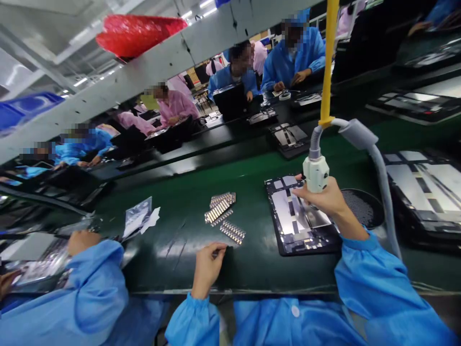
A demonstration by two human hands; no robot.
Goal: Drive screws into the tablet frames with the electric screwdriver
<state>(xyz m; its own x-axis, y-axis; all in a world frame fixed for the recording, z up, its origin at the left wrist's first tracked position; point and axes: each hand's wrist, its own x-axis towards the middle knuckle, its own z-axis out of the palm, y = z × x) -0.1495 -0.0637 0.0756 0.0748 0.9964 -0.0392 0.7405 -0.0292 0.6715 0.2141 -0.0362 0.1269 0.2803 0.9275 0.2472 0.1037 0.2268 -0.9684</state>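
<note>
My right hand (326,198) grips a white hanging power screwdriver (316,171) and holds it upright over an opened tablet (300,222) on the green belt (187,192). A grey hose runs from the tool's top to the right. My left hand (208,263) rests near the belt's front edge, fingers pinched on a small dark piece I cannot make out. Strips of small metal parts (225,216) lie just beyond the left hand. Both my sleeves are blue.
A co-worker's blue sleeve and hand (83,240) work at the left beside silver bags (139,218). A round black dish (363,207) sits right of the tablet. More opened tablets (425,187) lie to the right. Several people sit across the line. A yellow strap (328,62) hangs above.
</note>
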